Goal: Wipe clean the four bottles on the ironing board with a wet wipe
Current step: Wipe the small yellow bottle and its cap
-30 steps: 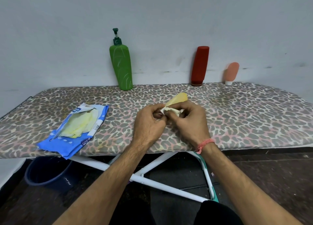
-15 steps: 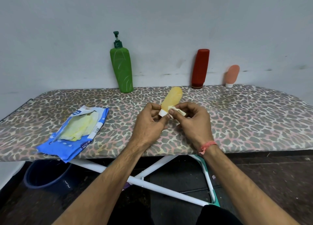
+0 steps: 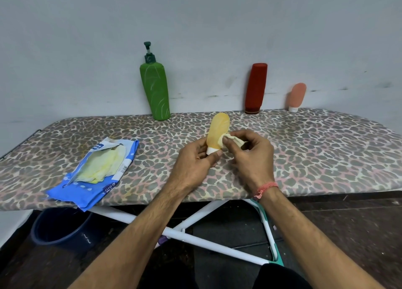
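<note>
The yellow bottle [image 3: 218, 132] now stands clear of the fingers; left hand [image 3: 193, 160] grips its cap, right hand [image 3: 250, 156] pinches the wipe [image 3: 233, 139] against it.

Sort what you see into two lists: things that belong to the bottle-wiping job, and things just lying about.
Job: small yellow squeeze bottle; crumpled wet wipe; green pump bottle; tall red bottle; small pink squeeze bottle; blue wipes packet; leopard-print ironing board.

Lying about: dark blue bucket below the board.
</note>
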